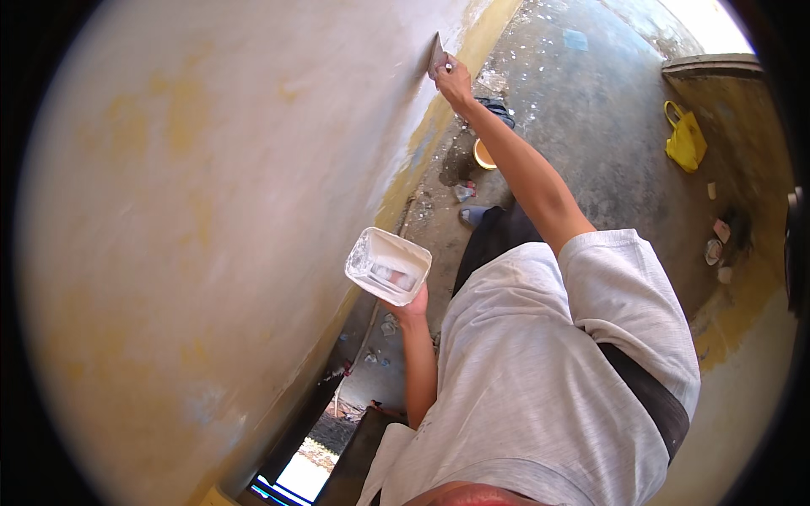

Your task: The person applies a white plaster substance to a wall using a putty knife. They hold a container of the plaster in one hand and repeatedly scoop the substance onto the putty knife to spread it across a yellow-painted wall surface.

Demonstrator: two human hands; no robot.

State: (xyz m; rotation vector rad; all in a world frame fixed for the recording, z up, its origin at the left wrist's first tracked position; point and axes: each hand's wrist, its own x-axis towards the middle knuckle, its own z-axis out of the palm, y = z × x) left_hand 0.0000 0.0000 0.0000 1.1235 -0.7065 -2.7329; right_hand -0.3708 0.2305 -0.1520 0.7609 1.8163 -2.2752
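My right hand (456, 83) is closed round a putty knife (435, 56), its blade against the wall (253, 152) near the upper middle of the view. The right arm is stretched far out. My left hand (412, 309) holds a white plastic tub (361, 257) from below, tilted so that its inside shows. White paste coats the tub's walls, with more of it at the bottom. The tub is close to the wall, apart from the knife. Most of the left fingers are hidden behind the tub. The wall is whitish, with yellow patches showing through.
An orange-yellow bucket (484, 154) stands on the floor by the wall's foot, near a dark bundle (498, 111). Scraps and white splashes lie on the concrete floor (582, 110). A yellow bag (686, 142) rests at the right by another wall. My shoe (474, 216) is close to the wall.
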